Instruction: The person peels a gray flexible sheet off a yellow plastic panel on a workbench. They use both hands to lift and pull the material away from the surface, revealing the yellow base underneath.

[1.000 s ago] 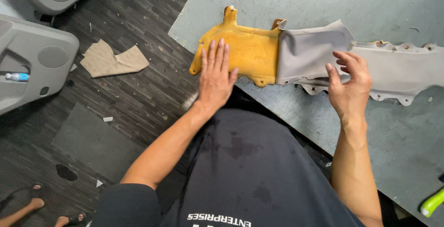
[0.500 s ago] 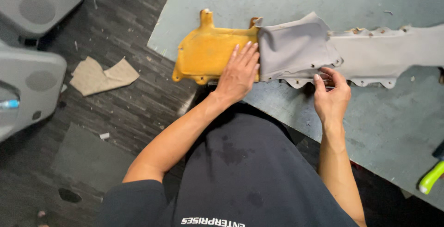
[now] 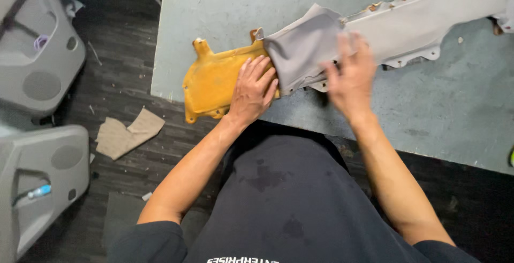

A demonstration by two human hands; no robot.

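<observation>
Trim panel (image 3: 225,78), long and moulded, lying across the grey table (image 3: 428,113) from centre left to the upper right corner of the frame. Yellow foam bare at its left end, hanging a little over the table edge; grey fabric (image 3: 302,49) covering the rest, loose and folded back at the border with the yellow part. Small mounting tabs visible along the lower edge of the covered part.

Left hand (image 3: 251,89) flat on the yellow end, palm down, fingers stretched and slightly spread, fingertips touching the fold of the fabric; gripping nothing, only pressing. Right hand (image 3: 350,78) over the lower edge of the fabric, centre of the frame, fingers spread, blurred by motion; cannot tell whether holding the fabric or only touching it.

Dark wooden floor on the left side. Beige scrap of material (image 3: 126,134) on the floor at centre left. Two grey door panels (image 3: 37,54) at the left edge, upper and lower, the lower one with a small blue-capped object (image 3: 40,192) in its pocket.
</observation>
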